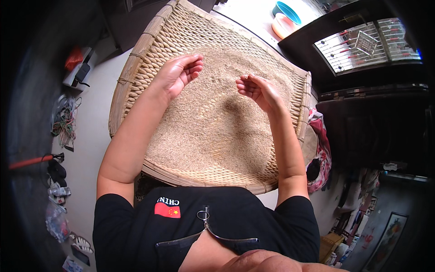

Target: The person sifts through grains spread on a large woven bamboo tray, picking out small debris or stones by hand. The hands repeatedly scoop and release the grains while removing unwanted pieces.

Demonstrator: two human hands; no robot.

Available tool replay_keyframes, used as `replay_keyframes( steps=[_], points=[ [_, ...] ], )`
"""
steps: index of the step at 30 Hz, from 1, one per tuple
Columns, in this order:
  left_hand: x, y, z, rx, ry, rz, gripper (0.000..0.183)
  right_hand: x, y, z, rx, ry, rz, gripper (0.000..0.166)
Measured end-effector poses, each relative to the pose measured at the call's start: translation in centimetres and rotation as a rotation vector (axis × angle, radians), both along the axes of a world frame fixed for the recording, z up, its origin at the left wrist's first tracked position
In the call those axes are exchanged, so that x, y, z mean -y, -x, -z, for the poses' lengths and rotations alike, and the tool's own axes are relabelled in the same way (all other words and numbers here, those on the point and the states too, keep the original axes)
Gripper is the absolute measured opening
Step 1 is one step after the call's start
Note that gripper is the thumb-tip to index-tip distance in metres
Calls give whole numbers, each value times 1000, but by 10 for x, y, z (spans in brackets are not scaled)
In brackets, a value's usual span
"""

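Note:
A wide woven winnowing basket point(142, 78) with a bound bamboo rim lies before me. Husk-like tan grain point(204, 136) is spread over most of its weave, thinner in patches near the middle and the front. Over the far left part of the grain hovers my left hand point(183, 73), palm turned inward, fingers loosely curled and thumb close to the index finger. My right hand point(256, 89) is raised above the right side, its shadow falling on the grain. Its thumb meets the curled fingertips. Whether either hand pinches a few grains is too small to tell.
Dark doors point(367, 129) stand to the right, near a red-and-white cloth point(321, 153). Beyond the basket are teal point(289, 13) and orange point(282, 26) basins. Along the left lie a power strip point(81, 69), tangled wires point(64, 120), a plastic bottle point(59, 191) and sandals point(81, 243).

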State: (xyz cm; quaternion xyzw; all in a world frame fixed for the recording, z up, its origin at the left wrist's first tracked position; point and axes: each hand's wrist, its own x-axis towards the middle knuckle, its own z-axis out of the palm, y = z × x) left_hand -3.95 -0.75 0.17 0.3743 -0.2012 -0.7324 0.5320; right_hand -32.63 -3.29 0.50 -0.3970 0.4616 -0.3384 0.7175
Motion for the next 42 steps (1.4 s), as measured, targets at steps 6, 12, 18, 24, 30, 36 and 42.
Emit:
replay_keyframes(
  steps=[6,12,18,24,30,36,42],
  points=[
    [0,2,-1,15,-11,-6,15,-1,-1,0,30,-7,-25,32],
    [0,2,1,9,-3,2,15,-2,0,3,-68,78,-18,26],
    [0,2,2,13,-7,-2,15,4,4,7,-322,204,75,22],
    [-1,2,4,21,-13,-6,17,0,8,-4,-796,473,126,23],
    [-1,2,5,36,-13,16,22,-3,13,-14,-1028,823,25,17],
    [2,-4,2,-6,4,-34,21,-11,-10,12,-1119,793,-87,9],
    [4,-10,5,-51,54,-1,24,-24,-66,36,-1140,1238,-245,12]
  ],
)
